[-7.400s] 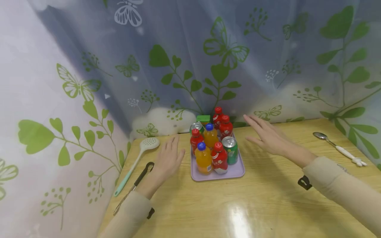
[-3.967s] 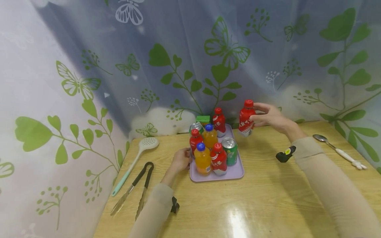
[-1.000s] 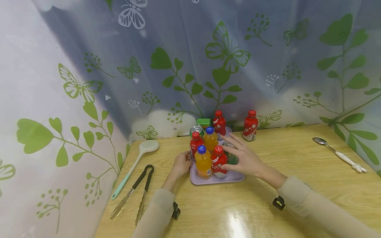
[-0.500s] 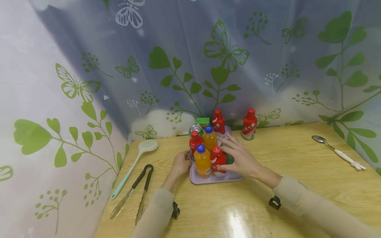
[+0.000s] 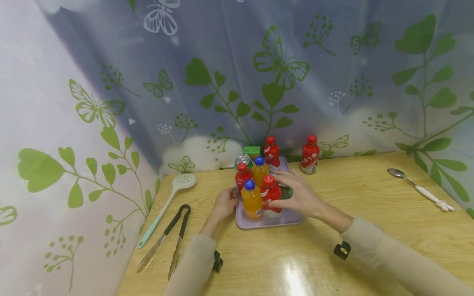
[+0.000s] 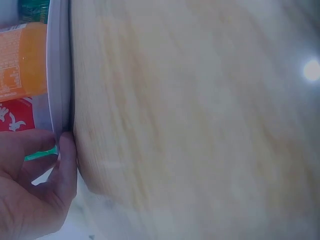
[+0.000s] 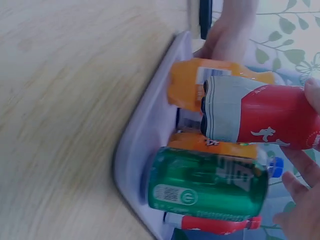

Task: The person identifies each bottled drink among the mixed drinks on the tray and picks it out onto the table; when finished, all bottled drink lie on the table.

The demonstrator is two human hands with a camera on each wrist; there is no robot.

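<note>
In the head view my right hand (image 5: 303, 198) grips a red bottle (image 5: 271, 196) near its top. The right wrist view shows this bottle's pale base raised above the lilac tray (image 5: 272, 223). My left hand (image 5: 224, 203) pinches the tray's left rim, thumb and fingers on either side of it in the left wrist view. Beside the held bottle stands an orange drink bottle (image 5: 252, 203) with a blue cap, another orange bottle (image 5: 260, 170) behind it. A green can (image 7: 210, 185), partly hidden by my right hand in the head view, stands on the tray's right side.
Farther back on the tray are red bottles (image 5: 272, 154), a can (image 5: 243, 161) and a green-topped box (image 5: 252, 151). One red bottle (image 5: 310, 156) stands on the table by the curtain. A skimmer (image 5: 184, 181) and tongs (image 5: 171, 228) lie left, a spoon (image 5: 422, 191) right.
Earlier my right hand set one red bottle from the tray on the table behind. It has since come to the front red bottle and lifted it slightly; my left hand moved onto the tray rim.
</note>
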